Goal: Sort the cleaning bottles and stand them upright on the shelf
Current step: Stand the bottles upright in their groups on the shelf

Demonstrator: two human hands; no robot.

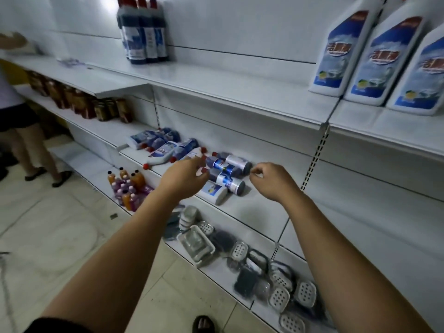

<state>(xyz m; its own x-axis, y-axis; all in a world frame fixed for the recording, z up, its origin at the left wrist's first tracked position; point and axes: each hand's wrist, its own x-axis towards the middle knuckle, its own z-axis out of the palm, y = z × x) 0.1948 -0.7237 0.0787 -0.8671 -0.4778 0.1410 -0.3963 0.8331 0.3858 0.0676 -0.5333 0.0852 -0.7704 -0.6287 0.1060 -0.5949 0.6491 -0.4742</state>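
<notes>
Left hand: your left hand (185,176) is out over the middle shelf (264,207), fingers (195,164) loosely bent. Blur hides whether they grasp anything.
Right hand: your right hand (271,179) has its fingers (258,169) curled in, with nothing seen between them.
Dark bottles: two dark bottles (228,173) lie on their sides between your two sets of fingertips. Their red caps are at your left fingers and their bases are just beside your right ones.
White bottle: a white bottle (215,192) lies flat just below your left fingers, partly under that hand.
Bottle pile: the bottle pile (165,145) lies tumbled beyond your left fingers, further left.
Upright bottles: the upright bottles (144,32) stand on the shelf above, well clear of both hands.
</notes>
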